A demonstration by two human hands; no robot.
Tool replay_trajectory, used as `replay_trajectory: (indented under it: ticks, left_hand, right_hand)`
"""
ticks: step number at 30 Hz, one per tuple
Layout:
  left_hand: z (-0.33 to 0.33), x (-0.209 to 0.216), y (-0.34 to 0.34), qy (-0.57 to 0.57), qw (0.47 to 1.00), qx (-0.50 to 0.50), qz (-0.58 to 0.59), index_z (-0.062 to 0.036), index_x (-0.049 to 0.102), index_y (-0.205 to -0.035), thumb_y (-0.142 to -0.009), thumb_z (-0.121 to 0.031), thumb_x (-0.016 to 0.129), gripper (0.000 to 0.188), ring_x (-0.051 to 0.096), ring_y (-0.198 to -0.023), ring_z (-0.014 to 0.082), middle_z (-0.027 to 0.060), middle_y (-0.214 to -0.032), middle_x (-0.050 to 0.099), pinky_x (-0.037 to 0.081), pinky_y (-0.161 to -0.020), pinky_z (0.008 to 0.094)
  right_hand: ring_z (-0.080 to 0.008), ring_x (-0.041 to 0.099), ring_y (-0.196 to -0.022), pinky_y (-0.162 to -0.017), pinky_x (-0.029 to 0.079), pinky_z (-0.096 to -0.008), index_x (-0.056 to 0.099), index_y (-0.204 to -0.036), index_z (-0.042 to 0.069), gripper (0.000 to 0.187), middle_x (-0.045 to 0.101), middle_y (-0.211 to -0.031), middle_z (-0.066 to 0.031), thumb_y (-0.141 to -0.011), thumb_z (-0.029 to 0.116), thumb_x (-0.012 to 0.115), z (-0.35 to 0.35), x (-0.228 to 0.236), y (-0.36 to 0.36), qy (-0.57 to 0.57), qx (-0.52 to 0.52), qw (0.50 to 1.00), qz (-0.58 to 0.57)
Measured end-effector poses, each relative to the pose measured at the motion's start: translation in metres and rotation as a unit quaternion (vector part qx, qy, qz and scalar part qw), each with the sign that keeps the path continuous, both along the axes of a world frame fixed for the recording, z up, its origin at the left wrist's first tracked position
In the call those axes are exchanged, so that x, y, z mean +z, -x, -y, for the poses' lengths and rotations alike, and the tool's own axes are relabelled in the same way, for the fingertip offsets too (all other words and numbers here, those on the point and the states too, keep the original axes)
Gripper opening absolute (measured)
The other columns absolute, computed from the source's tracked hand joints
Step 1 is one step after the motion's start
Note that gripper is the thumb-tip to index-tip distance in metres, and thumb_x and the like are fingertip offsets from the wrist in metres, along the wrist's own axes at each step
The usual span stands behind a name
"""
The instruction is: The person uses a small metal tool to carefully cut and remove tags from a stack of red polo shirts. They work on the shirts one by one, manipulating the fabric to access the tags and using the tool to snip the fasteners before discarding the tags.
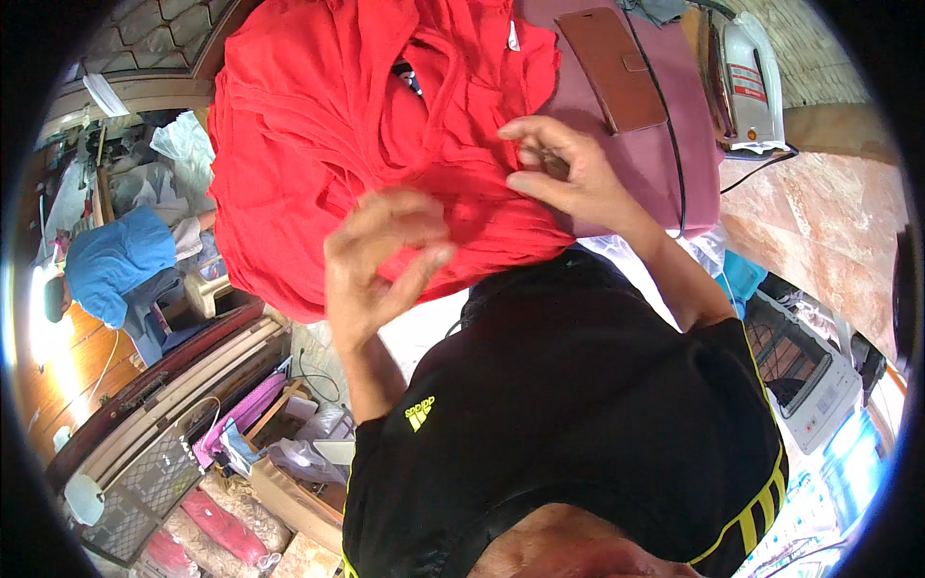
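A red garment (299, 125) of soft cloth lies bunched and folded in front of me, with a small white tag near its far right edge. My left hand (381, 255) is over its near part, fingers bent and thumb apart, slightly blurred, with nothing visible in it. Over the garment's right side is my right hand (568, 173), its fingers loosely curved and the thumb apart from them. Nothing shows between those fingers either. Whether the fingertips touch the cloth I cannot tell.
The garment rests partly on a mauve padded surface (665, 183). A brown phone case (614, 72) lies there, crossed by a black cord (674, 125). A white iron (752, 82) stands at the far right. To the left, a person in a blue shirt (120, 255) bends over.
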State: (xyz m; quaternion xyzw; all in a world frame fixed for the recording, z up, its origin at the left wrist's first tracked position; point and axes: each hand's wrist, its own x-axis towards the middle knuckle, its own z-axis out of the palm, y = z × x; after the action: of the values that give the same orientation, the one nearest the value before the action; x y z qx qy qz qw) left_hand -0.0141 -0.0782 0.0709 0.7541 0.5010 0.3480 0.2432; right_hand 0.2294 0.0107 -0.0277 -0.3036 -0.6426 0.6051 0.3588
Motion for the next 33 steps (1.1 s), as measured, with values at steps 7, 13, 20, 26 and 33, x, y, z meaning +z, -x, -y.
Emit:
replay_trajectory:
  ticks: [7,13,20,26,33]
  left_hand:
    - [-0.023,-0.062,-0.010,-0.127,0.980,0.132,-0.080,-0.0069,0.076,-0.087,-0.074,-0.007,0.082,0.014,0.063,-0.096,0.0226,0.0057,-0.102,0.070,0.044,-0.084,0.0353]
    - [-0.026,-0.049,-0.020,-0.127,0.973,0.153,-0.115,-0.0072,0.075,-0.084,-0.074,-0.006,0.082,0.012,0.063,-0.095,0.0224,0.0063,-0.098,0.069,0.045,-0.083,0.0341]
    - [-0.063,-0.039,-0.057,-0.062,0.995,0.078,0.008,0.0012,0.066,-0.099,-0.083,0.010,0.065,0.019,0.068,-0.081,0.0290,0.0151,-0.090,0.066,0.053,-0.071,0.0368]
    - [-0.071,-0.039,-0.056,0.040,0.998,0.047,-0.029,-0.0021,0.069,-0.109,-0.084,0.001,0.075,0.026,0.068,-0.072,0.0154,0.0104,-0.088,0.070,0.053,-0.067,0.0275]
    - [-0.074,-0.057,-0.064,-0.068,0.988,0.061,-0.125,-0.0076,0.073,-0.103,-0.081,-0.008,0.077,0.023,0.066,-0.066,0.0198,0.0062,-0.085,0.067,0.051,-0.057,0.0332]
  right_hand:
    - [-0.0086,0.058,-0.075,-0.066,0.048,-0.0264,0.065,-0.107,0.001,0.030,0.065,-0.084,-0.0028,-0.084,0.013,0.081,0.005,-0.013,-0.011,-0.124,-0.038,0.990,0.048]
    - [-0.0059,0.053,-0.074,-0.063,0.044,-0.0222,0.065,-0.117,0.004,0.044,0.060,-0.089,0.0031,-0.078,0.007,0.086,-0.007,-0.024,0.011,-0.160,-0.149,0.975,0.045]
    - [-0.0092,0.056,-0.071,-0.066,0.047,-0.0273,0.065,-0.094,0.000,0.012,0.063,-0.076,-0.0023,-0.093,0.012,0.069,-0.010,-0.039,0.013,-0.014,-0.154,0.988,0.007]
    - [-0.0052,0.053,-0.074,-0.070,0.045,-0.0248,0.065,-0.092,0.004,0.012,0.061,-0.078,0.0028,-0.098,0.015,0.065,-0.009,-0.033,0.002,0.113,-0.112,0.983,-0.095]
    - [-0.0047,0.052,-0.076,-0.070,0.045,-0.0253,0.065,-0.096,0.003,0.013,0.061,-0.081,0.0025,-0.098,0.016,0.066,-0.011,-0.024,0.001,0.103,-0.066,0.987,-0.105]
